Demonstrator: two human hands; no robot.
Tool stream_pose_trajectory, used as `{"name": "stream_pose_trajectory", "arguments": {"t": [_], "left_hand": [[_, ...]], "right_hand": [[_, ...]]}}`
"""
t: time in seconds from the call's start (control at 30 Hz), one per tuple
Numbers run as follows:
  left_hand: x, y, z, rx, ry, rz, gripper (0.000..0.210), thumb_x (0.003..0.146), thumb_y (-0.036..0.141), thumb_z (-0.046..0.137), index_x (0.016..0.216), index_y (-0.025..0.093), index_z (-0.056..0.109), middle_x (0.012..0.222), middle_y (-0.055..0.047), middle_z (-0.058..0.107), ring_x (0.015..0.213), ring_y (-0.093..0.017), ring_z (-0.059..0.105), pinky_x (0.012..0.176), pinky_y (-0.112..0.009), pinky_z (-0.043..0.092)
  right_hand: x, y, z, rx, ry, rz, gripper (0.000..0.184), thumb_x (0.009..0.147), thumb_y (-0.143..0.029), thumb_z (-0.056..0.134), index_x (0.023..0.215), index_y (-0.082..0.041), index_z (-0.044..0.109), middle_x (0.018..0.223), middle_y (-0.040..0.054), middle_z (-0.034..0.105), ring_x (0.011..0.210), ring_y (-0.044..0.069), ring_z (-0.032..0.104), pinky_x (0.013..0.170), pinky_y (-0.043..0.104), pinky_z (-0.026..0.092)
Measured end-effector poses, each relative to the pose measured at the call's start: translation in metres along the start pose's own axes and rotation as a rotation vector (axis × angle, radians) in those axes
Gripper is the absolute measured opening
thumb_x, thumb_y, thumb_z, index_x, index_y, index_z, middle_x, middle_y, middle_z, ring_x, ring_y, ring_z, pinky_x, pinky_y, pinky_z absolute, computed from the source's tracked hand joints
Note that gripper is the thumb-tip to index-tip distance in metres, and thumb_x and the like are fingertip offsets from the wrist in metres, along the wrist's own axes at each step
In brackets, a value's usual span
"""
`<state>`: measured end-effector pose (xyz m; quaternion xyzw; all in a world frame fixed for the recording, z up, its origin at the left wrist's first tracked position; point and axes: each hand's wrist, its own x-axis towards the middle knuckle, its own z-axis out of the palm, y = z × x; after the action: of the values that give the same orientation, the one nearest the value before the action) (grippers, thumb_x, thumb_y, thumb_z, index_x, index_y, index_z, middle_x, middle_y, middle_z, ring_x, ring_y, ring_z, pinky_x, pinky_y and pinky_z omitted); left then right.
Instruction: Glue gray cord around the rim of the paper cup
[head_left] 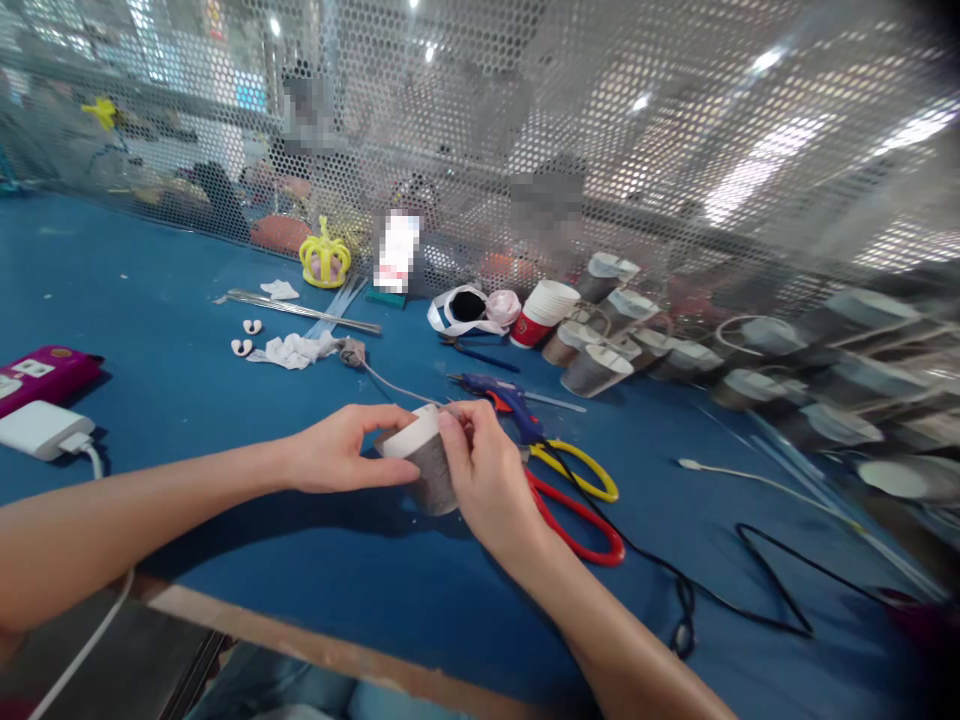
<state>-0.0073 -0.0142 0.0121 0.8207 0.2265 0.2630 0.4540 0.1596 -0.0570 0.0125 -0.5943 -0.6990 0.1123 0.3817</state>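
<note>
A small paper cup, white at its rim and covered in grey-brown material round its side, is held tilted between my two hands. My left hand grips the rim from the left, thumb and fingers on either side. My right hand closes on the cup's right side, its fingertips near the rim. A thin pale cord runs from a grey-brown bundle toward my right fingertips; its end is hidden there. Just beyond the right hand lies a blue glue gun, and scissors with red and yellow handles are partly under the wrist.
Stacked cups and several wrapped cups stand at the back right, before a perforated metal screen. A black cable trails right. Left are a purple power strip and a white charger. A phone stands at the back.
</note>
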Motion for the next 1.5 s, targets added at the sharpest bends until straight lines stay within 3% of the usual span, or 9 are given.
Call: {"name": "stream_pose_trajectory", "arguments": {"t": [0.1, 0.2, 0.5, 0.7, 0.9, 1.17, 1.5], "left_hand": [[-0.001, 0.001, 0.008, 0.003, 0.035, -0.106, 0.025, 0.072, 0.027, 0.054, 0.088, 0.008, 0.056, 0.079, -0.003, 0.058, 0.072, -0.014, 0.051, 0.069, -0.025, 0.042], [-0.001, 0.000, 0.012, 0.009, 0.064, -0.131, 0.025, 0.071, 0.026, 0.055, 0.087, 0.008, 0.057, 0.075, -0.002, 0.057, 0.068, -0.013, 0.049, 0.064, -0.022, 0.041], [0.000, 0.001, 0.009, -0.002, 0.092, -0.090, 0.013, 0.070, 0.023, 0.056, 0.074, 0.011, 0.054, 0.067, 0.002, 0.054, 0.065, -0.011, 0.048, 0.063, -0.020, 0.039], [0.001, 0.000, 0.008, -0.040, 0.051, -0.151, 0.020, 0.072, 0.029, 0.053, 0.068, 0.010, 0.053, 0.058, 0.004, 0.046, 0.057, -0.008, 0.042, 0.053, -0.018, 0.035], [0.001, 0.003, 0.011, -0.088, 0.067, -0.155, 0.018, 0.072, 0.027, 0.052, 0.075, 0.010, 0.054, 0.066, 0.002, 0.050, 0.062, -0.009, 0.045, 0.057, -0.019, 0.038], [0.001, 0.000, 0.018, -0.193, 0.107, -0.188, 0.016, 0.074, 0.024, 0.046, 0.075, 0.010, 0.053, 0.065, 0.001, 0.051, 0.062, -0.011, 0.048, 0.062, -0.023, 0.043], [0.002, -0.003, 0.017, -0.345, 0.076, -0.185, 0.014, 0.072, 0.020, 0.046, 0.078, 0.010, 0.052, 0.068, 0.001, 0.051, 0.065, -0.012, 0.049, 0.066, -0.025, 0.043]], "right_hand": [[-0.003, -0.001, 0.006, -0.080, 0.033, -0.071, 0.015, 0.085, -0.030, 0.033, 0.080, -0.018, 0.041, 0.077, 0.0068, 0.052, 0.069, 0.017, 0.052, 0.062, 0.030, 0.040], [-0.004, -0.001, 0.007, -0.101, 0.041, -0.091, 0.014, 0.085, -0.029, 0.033, 0.079, -0.019, 0.041, 0.078, 0.0074, 0.053, 0.069, 0.018, 0.053, 0.062, 0.031, 0.040], [0.003, 0.004, 0.000, 0.053, 0.000, 0.083, 0.019, 0.085, -0.035, 0.035, 0.075, -0.020, 0.041, 0.063, -0.0002, 0.050, 0.056, 0.013, 0.048, 0.052, 0.025, 0.038], [0.002, 0.000, 0.001, 0.037, 0.000, 0.061, 0.018, 0.085, -0.033, 0.035, 0.075, -0.020, 0.041, 0.064, 0.0001, 0.050, 0.055, 0.012, 0.048, 0.051, 0.025, 0.037], [-0.002, 0.001, 0.006, -0.068, 0.048, -0.063, 0.014, 0.085, -0.030, 0.035, 0.080, -0.019, 0.042, 0.076, 0.0058, 0.054, 0.069, 0.016, 0.052, 0.062, 0.029, 0.041], [-0.004, -0.001, 0.011, -0.180, 0.084, -0.174, 0.012, 0.085, -0.029, 0.033, 0.076, -0.021, 0.037, 0.084, 0.0091, 0.053, 0.072, 0.018, 0.053, 0.060, 0.031, 0.043], [-0.004, -0.002, 0.010, -0.133, 0.049, -0.151, 0.012, 0.084, -0.028, 0.035, 0.074, -0.021, 0.036, 0.086, 0.0098, 0.053, 0.077, 0.019, 0.053, 0.067, 0.034, 0.044]]}}
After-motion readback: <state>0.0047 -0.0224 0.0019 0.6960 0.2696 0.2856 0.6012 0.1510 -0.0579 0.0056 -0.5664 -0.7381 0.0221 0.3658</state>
